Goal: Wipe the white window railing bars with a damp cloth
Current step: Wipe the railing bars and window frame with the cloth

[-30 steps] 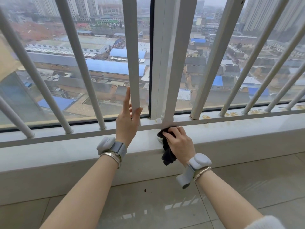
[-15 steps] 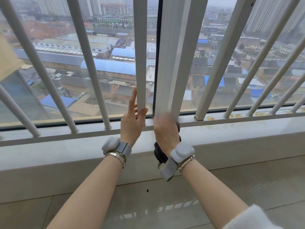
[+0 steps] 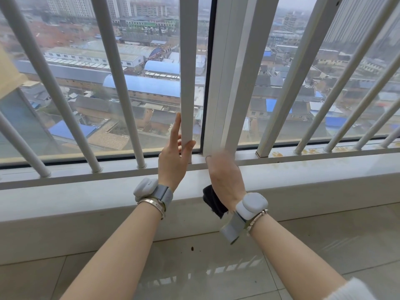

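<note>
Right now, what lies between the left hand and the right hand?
In the head view, only a bare strip of the white window frame and sill rail lies between the left hand and right hand.

Glossy tiled floor below stone sill; blue-roofed buildings beyond glass

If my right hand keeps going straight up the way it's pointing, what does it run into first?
Probably nothing blocks it: the right hand, holding the dark cloth, sits at the base of the wide white bar, so going up it would slide along that bar. Its fingers are blurred, so contact is uncertain.
</note>
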Motion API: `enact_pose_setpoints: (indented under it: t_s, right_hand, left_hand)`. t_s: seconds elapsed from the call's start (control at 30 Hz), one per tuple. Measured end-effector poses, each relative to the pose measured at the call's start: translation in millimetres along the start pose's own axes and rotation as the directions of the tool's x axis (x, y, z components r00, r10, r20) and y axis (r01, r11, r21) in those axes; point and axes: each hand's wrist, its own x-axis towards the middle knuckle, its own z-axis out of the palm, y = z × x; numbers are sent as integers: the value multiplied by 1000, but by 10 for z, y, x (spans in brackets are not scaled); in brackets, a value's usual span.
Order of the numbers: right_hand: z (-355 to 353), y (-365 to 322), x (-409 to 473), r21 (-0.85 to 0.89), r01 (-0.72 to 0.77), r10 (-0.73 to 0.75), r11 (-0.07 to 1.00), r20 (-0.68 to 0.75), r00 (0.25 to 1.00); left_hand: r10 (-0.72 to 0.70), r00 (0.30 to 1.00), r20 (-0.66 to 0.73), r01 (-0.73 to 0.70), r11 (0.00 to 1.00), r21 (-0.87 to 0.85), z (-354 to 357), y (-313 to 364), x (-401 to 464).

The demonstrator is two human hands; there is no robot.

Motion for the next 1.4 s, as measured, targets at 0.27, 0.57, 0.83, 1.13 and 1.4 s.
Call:
enact_pose_setpoints:
  t_s: [0.27, 0.57, 0.83, 1.13, 1.4]
  right_hand:
    - [127, 451, -583, 348, -99, 148, 932, -117, 982]
    - [513, 129, -356, 225, 215, -189, 950, -129, 973]
    - [638, 182, -771, 132, 122, -138, 984, 122, 983]
    - [507, 575, -687, 199, 23, -37, 980, 67, 997]
    - [493, 392, -681, 246, 234, -226, 941, -61, 972]
  left_hand:
    - [-73, 997, -7, 73, 997, 22, 105, -92, -198]
    - [-51, 997, 56, 45, 994, 103, 70, -193, -245]
    - [-56, 995, 77, 50, 995, 85, 57, -222, -236]
    - [-87, 995, 53, 81, 991, 110, 83, -176, -255]
    - [-74, 996, 59, 66, 990, 124, 84, -201, -251]
